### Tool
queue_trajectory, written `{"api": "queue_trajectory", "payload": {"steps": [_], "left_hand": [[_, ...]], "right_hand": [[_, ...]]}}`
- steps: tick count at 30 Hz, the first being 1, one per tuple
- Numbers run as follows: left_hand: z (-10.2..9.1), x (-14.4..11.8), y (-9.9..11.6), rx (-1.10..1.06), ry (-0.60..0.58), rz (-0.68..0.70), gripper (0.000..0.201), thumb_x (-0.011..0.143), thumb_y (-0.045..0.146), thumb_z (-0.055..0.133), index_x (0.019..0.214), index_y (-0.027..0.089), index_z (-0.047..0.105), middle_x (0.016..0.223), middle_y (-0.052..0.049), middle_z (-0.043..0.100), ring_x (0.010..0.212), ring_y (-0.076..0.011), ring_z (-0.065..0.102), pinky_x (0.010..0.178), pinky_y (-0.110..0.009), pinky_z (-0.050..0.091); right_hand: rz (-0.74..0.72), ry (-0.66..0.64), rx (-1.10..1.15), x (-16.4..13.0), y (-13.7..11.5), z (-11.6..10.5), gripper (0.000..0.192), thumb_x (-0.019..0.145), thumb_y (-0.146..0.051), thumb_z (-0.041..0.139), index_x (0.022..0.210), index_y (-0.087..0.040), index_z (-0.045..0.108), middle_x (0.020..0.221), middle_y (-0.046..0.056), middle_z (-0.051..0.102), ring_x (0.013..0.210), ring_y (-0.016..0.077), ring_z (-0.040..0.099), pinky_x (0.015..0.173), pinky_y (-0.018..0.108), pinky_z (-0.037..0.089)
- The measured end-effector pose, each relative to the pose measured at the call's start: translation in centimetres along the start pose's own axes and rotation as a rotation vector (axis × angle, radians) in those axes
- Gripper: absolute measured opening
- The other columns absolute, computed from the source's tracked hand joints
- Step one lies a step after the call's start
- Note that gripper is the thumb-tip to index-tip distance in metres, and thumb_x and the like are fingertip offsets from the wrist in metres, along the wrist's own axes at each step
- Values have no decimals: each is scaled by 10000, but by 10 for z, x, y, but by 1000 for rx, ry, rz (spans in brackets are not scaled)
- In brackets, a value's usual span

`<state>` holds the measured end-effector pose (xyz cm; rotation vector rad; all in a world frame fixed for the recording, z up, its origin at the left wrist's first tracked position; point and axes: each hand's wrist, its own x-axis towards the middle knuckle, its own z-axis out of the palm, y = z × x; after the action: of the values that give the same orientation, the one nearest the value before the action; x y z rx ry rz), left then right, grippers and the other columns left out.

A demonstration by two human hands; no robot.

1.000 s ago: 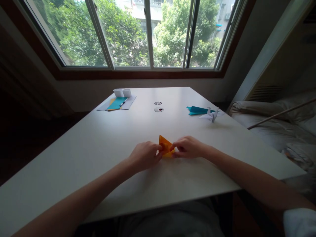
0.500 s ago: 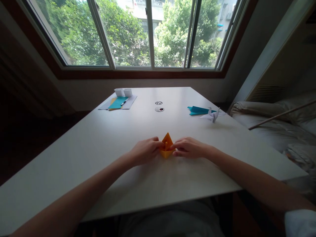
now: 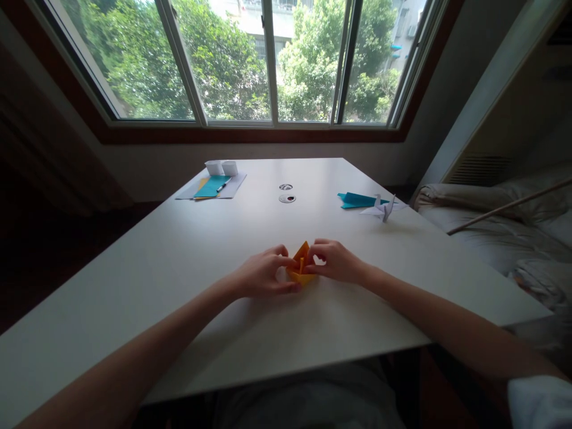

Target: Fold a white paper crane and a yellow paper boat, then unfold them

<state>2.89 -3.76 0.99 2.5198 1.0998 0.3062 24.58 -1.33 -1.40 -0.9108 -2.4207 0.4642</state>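
Observation:
A small folded orange paper piece [image 3: 300,269] rests on the white table [image 3: 179,268] in front of me. My left hand [image 3: 263,275] pinches its left side, thumb under the lower edge. From the right, my right hand [image 3: 336,261] grips the other side, fingertips on the upper point. Both hands partly hide the paper. Its tip points away from me.
A teal folded paper [image 3: 357,199] and a white paper crane [image 3: 383,208] lie at the far right. At the far left sit sheets of paper with a teal sheet and a pen [image 3: 213,186], and two white boxes [image 3: 221,167]. Two round grommets [image 3: 286,198] mark the table's middle.
The orange paper went from lying tilted to standing with its point up. Both hands have closed in tighter around it, fingers now curled over its top.

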Motion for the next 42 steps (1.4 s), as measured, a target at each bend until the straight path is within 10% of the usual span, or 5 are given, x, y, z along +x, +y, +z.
{"api": "queue_trajectory", "payload": {"steps": [8, 16, 42], "left_hand": [[2, 2, -4, 16, 7, 5, 400, 726, 565, 537, 984, 289, 667, 971, -42, 516, 767, -157, 546, 697, -264, 419], [3, 2, -4, 25, 8, -12, 363, 724, 527, 562, 987, 303, 672, 946, -35, 519, 753, -151, 543, 676, -249, 410], [1, 3, -3, 124, -10, 61, 368, 743, 515, 545, 994, 275, 666, 882, -46, 547, 774, -173, 533, 667, -264, 398]], "right_hand": [[-182, 72, -113, -2, -6, -2, 322, 811, -393, 546, 1091, -234, 572, 993, 63, 552, 729, 120, 562, 664, 260, 473], [-361, 102, -160, -1, -8, -5, 211, 867, -317, 483, 966, -240, 653, 921, 49, 608, 761, 112, 568, 683, 237, 452], [-368, 24, -177, 6, -4, -11, 211, 889, -267, 437, 912, -185, 630, 895, 60, 645, 810, 148, 556, 708, 273, 472]]}}
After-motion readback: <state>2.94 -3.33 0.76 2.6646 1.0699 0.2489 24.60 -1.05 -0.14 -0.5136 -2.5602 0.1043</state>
